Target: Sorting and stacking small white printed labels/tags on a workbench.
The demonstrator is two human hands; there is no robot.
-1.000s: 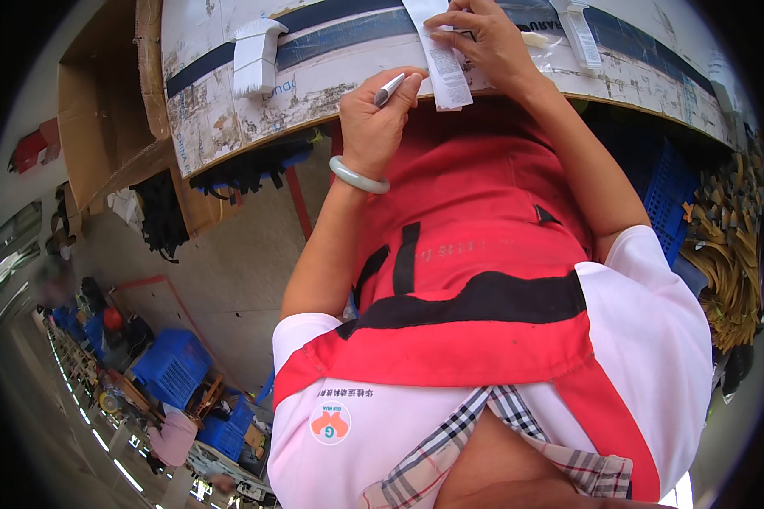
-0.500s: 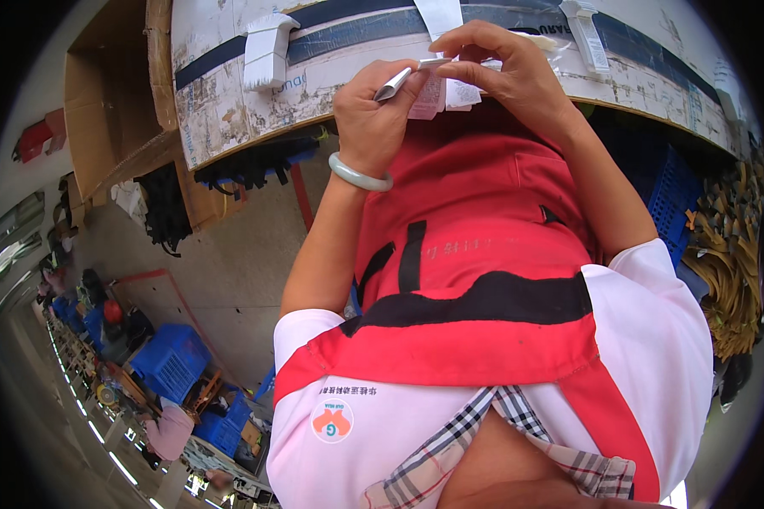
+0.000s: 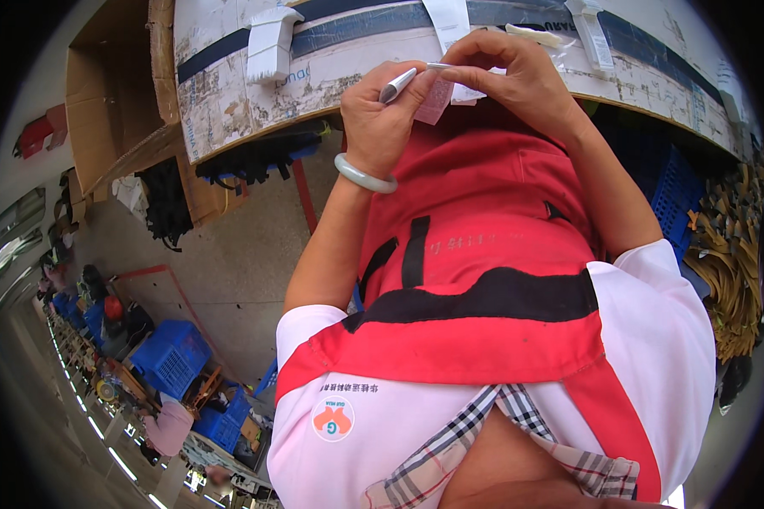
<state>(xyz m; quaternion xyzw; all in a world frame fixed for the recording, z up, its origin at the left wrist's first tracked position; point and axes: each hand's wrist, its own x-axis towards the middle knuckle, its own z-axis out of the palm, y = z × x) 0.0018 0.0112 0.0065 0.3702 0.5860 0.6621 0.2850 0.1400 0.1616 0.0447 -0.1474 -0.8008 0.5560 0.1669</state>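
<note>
Pinching paper labels [image 3: 434,102], both hands [image 3: 375,114], open cardboard box [image 3: 110,106], blue crates [image 3: 171,349]

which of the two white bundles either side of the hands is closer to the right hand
The narrower white layered bundle to the right of the right hand; the broader white layered bundle lies farther off, beyond the left hand.

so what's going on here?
The person's left hand and right hand meet fingertip to fingertip, pinching pale printed labels by the worktable's near edge. A silvery-white item juts from the left fist; can't tell what. A white strip lies just beyond.
</note>
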